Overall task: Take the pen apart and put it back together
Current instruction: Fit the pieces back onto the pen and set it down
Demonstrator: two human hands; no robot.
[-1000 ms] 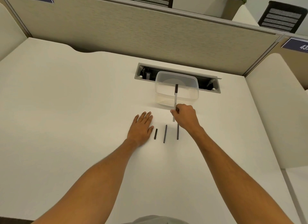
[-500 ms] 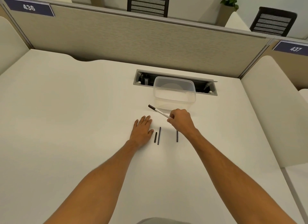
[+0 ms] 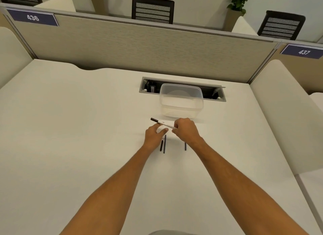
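My right hand (image 3: 186, 130) grips a white pen (image 3: 163, 123) with a dark tip, held nearly level and pointing left. My left hand (image 3: 154, 135) has risen under the pen, its fingers apart and touching the barrel near the dark end. On the white desk (image 3: 87, 138) below the hands lie three dark pen parts: a short piece (image 3: 161, 145), a longer thin rod (image 3: 164, 143) beside it, and another short piece (image 3: 185, 146) to the right, partly hidden by my right wrist.
A clear plastic container (image 3: 181, 101) stands just beyond the hands, in front of a grey cable slot (image 3: 181, 89). A beige partition (image 3: 139, 47) closes the back of the desk, with curved side panels left and right.
My right hand swung the pen from upright down to nearly level, pointing left. My left hand lifted off the desk and reached up to the pen's barrel.
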